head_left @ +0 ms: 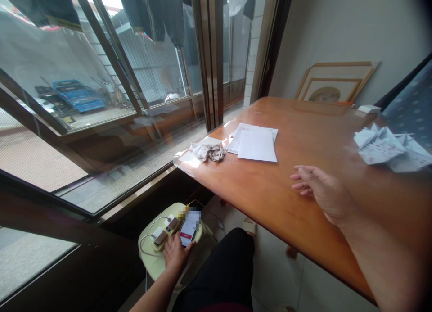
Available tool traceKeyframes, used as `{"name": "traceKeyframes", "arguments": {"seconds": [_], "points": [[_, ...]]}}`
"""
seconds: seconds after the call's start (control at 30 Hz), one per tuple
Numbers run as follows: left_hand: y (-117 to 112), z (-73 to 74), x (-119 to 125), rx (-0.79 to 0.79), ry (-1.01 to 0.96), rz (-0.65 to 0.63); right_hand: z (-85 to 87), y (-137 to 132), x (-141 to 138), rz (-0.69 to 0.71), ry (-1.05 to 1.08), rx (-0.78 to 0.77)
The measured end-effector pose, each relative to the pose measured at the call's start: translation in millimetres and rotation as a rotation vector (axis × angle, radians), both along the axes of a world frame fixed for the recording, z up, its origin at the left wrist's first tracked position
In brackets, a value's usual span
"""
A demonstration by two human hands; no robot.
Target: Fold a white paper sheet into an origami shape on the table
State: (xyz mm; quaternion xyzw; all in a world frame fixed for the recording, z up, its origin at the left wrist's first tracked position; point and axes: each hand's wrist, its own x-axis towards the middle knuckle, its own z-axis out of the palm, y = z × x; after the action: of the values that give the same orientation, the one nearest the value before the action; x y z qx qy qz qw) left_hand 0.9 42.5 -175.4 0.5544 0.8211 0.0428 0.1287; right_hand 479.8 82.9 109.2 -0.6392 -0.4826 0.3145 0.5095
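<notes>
My left hand [176, 250] is low over a pale green stool [151, 268], at the lower end of a smartphone [187, 234]. The fingers lie along the phone's left side and the thumb is at its lower right edge. The phone's screen is lit, and its upper part is blurred out. Beside these fingers sits a power strip [168, 229] with chargers and white cables plugged in. My right hand [324, 190] is over the wooden table [310, 136], fingers loosely bent and apart, with nothing in it. Nearest to it on the tabletop are white paper sheets [258, 144].
A crumpled cloth [216, 152] lies at the table's left corner. Folded printed papers [388, 145] stand on the right, near a small white box [369, 109]. Picture frames [332, 84] lean on the wall behind. Glass window panels [158, 73] run along the left.
</notes>
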Motion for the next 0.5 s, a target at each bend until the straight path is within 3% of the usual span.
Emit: {"name": "traceKeyframes", "arguments": {"seconds": [0.27, 0.5], "points": [[-1, 0.5, 0, -0.004, -0.009, 0.028, -0.5, 0, 0, -0.007, -0.005, 0.002], [-2, 11.5, 3, -0.002, 0.021, 0.029, -2.2, 1, 2, -0.014, 0.025, 0.029]]}}
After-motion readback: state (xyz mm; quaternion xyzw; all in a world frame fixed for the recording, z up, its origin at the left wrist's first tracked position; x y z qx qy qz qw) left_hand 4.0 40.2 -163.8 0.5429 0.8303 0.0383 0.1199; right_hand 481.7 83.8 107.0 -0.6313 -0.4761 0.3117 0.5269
